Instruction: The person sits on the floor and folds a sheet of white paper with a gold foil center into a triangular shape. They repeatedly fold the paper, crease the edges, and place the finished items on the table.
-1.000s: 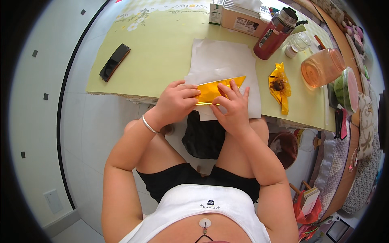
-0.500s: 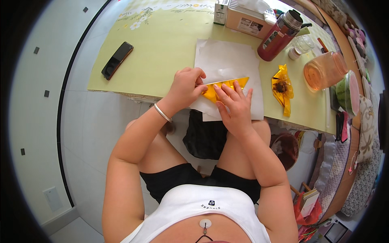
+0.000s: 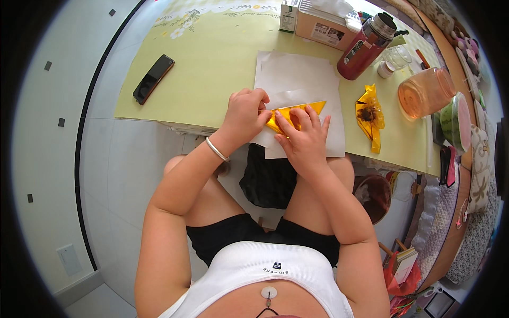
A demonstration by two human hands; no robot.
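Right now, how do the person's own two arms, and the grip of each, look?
The left arm and right arm are bare, with no sleeves in view. The left grip and right grip wear no gloves. A plain, rounded, silver bangle circles the left wrist; nothing shows on the right one.

1. I see the bare left upper arm rising from the lower edge; its elbow is bent outward, and the forearm slants up to the right.
2. The left wrist carries on that slant, the back of the left hand toward me, fingers curled; I cannot tell whether its fingertips meet.
3. On my other side, the bare right forearm slants up and left from a bent elbow.
4. The right hand lies palm down, fingers bent and spread, thumb apart, just beside the left hand's fingertips.
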